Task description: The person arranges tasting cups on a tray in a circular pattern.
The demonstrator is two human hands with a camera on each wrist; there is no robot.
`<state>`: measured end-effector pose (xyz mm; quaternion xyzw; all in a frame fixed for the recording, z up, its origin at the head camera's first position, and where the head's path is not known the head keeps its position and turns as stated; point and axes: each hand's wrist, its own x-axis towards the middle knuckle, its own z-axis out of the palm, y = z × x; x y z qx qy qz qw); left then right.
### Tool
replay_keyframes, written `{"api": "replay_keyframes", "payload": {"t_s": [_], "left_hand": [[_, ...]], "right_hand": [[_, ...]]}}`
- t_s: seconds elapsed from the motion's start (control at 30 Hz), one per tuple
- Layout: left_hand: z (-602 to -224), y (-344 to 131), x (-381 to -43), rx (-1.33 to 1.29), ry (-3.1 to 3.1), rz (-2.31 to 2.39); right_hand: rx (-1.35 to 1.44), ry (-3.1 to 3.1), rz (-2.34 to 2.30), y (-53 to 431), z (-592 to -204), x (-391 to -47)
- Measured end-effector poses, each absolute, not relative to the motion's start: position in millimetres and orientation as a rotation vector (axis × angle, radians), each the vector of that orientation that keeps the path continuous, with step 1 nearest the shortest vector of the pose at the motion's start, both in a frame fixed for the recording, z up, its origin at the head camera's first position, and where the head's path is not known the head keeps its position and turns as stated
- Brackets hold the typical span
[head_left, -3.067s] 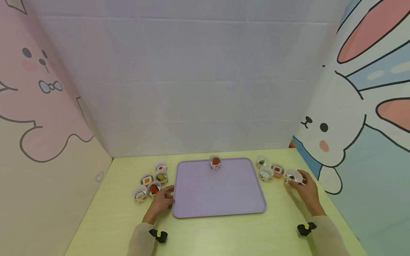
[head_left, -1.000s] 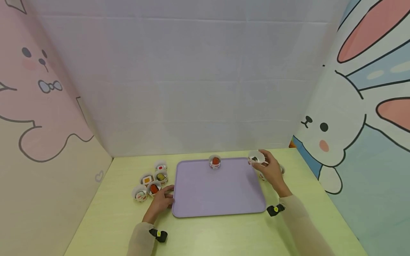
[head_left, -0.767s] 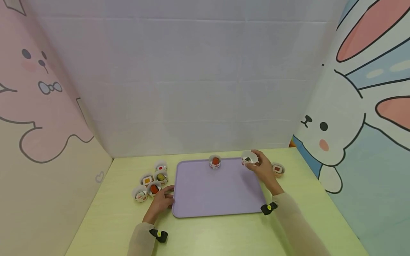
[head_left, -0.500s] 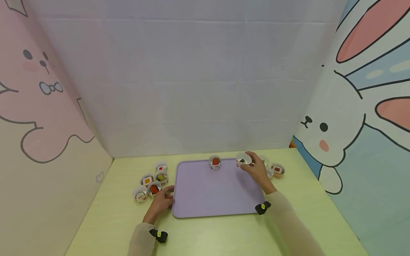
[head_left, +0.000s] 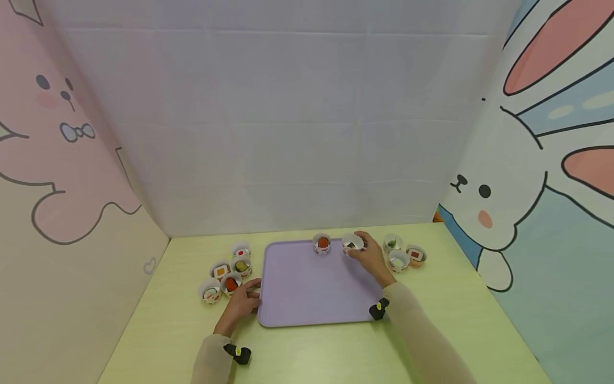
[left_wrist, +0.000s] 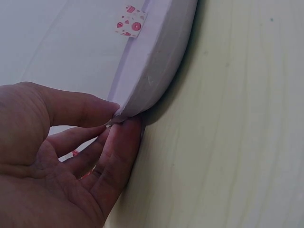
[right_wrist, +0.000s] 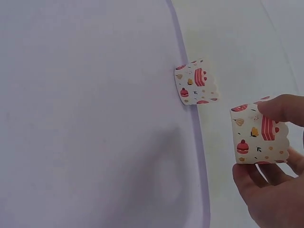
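My right hand [head_left: 372, 257] pinches a white paper baking cup [head_left: 352, 244] between thumb and fingers, above the back edge of the lilac tray [head_left: 321, 298]. A dark and white piece lies inside that cup. In the right wrist view, the held cup [right_wrist: 259, 133] shows a print of cakes and sweets. Just left of it, a second paper cup [head_left: 321, 244] with an orange-red piece sits on the tray's back rim. At the tray's left edge, my left hand [head_left: 243, 301] pinches the rim; the left wrist view has the thumb [left_wrist: 85, 110] on top and fingers beneath.
Several paper cups [head_left: 232, 284] with small food-like pieces cluster left of the tray, close to my left hand. Right of the tray stand three more cups [head_left: 398, 261]. A white sheet [head_left: 288, 133] closes off the table's back, and printed panels [head_left: 508, 202] flank both sides.
My right hand has picked up the cup from the table's right side and carried it left over the tray's back edge, near the orange-red one. The left hand stays at the rim.
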<state>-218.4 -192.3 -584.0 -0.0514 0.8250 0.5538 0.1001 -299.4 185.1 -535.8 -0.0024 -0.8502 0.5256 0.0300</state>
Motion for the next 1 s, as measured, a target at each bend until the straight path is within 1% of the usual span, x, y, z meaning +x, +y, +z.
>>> {"api": "replay_keyframes", "payload": {"t_s": [0.13,0.43,1.0], "left_hand": [[-584.3,-193.1,-217.7,-0.151,2.433,1.644],[-587.4,-193.2,-219.9,-0.163,2.433,1.64],[-586.9,-194.4,-219.2,-0.152,2.436,1.645]], "right_hand": [[-0.019,-2.652,1.539,179.6,-540.9,-304.3],[-0.096,-2.713,1.577,167.5,-552.7,-313.6],[-0.127,-2.744,1.539,159.3,-568.8,-324.5]]}}
